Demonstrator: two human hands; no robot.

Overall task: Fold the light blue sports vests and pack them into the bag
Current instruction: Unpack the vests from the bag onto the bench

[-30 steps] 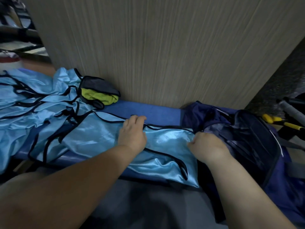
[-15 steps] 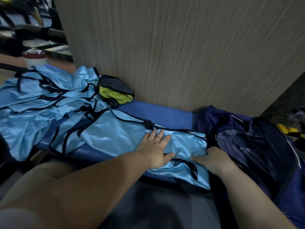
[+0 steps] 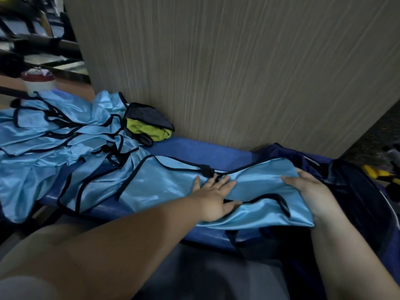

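1. Where the blue padded bench (image 3: pixel 190 149) meets the bag, a light blue satin sports vest with black trim (image 3: pixel 164 187) lies stretched lengthwise, its right end raised off the bench and reaching over the bag's near edge.
2. The left hand (image 3: pixel 213 199) lies flat on the middle of this vest, fingers straight and spread, palm pressing the cloth down beside a small black tab on the trim.
3. The right hand (image 3: pixel 311 189) grips the vest's right end: the thumb lies on top of the fabric and the fingers go behind the edge, so the cloth is pinched between them.
4. The dark navy fabric bag (image 3: pixel 357 191) sits at the right end of the bench, just beside and partly under the held end of the vest; its opening gapes dark.
5. A loose pile of more light blue vests with black trim (image 3: pixel 54 148) covers the left part of the bench, touching the stretched vest's left end.
6. Behind the pile, against the pale wood-grain panel (image 3: pixel 216 72), rests a dark grey pouch with yellow-green cloth (image 3: pixel 149 128) showing at its mouth.
7. A white cup with a red lid (image 3: pixel 39 82) stands at far left beyond the pile.
8. A yellow-handled tool (image 3: pixel 376 173) lies on the floor to the right of the bag.
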